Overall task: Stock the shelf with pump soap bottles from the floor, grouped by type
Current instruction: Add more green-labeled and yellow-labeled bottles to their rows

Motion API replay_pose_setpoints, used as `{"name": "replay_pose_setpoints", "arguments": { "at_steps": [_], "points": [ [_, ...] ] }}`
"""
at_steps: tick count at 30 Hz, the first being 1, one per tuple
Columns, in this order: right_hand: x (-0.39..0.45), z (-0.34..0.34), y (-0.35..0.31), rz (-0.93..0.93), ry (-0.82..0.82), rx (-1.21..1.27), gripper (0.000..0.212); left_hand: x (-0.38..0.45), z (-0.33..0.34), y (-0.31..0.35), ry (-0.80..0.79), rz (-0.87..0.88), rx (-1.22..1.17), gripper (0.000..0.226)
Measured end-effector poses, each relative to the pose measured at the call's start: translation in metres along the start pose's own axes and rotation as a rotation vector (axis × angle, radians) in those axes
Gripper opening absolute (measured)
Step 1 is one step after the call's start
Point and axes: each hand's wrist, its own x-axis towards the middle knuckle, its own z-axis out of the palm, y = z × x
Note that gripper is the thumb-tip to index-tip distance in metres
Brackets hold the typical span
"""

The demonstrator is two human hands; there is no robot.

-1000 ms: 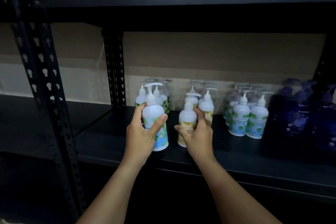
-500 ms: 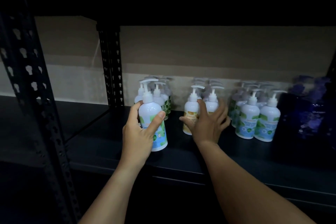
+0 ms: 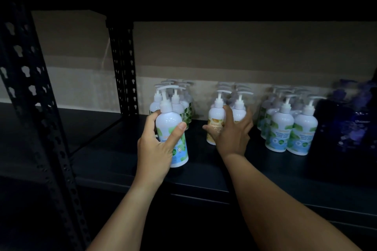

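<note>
Since the earlier frame, the right hand [image 3: 231,134] has let go of the yellow bottle [image 3: 215,123], fingers now spread against it. The left hand [image 3: 158,146] still grips the green bottle [image 3: 171,128] upright on the shelf [image 3: 122,161].

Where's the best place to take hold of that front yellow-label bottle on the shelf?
Probably round the yellow-label bottle's wide body, coming from the open front of the shelf. It stands upright, its pump neck is thin, and other bottles crowd behind it. The right hand already rests there, fingers spread.
</note>
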Motion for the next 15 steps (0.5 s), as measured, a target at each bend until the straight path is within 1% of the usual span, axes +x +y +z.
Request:
{"name": "replay_pose_setpoints", "arguments": {
  "at_steps": [5,12,15],
  "points": [
    [-0.0002,0.0023,0.0009,0.008,-0.002,0.013,0.088,-0.0003,-0.0003,-0.0013,0.001,-0.013,-0.004,0.054],
    [-0.0011,0.0021,0.0009,0.005,-0.002,0.024,0.087,0.0009,-0.0011,-0.0030,0.014,-0.007,0.005,0.066],
    [-0.0019,0.0010,0.0001,0.006,-0.008,0.031,0.086,-0.0005,0.0000,0.0005,0.001,-0.008,0.002,0.061]
  ]
}}
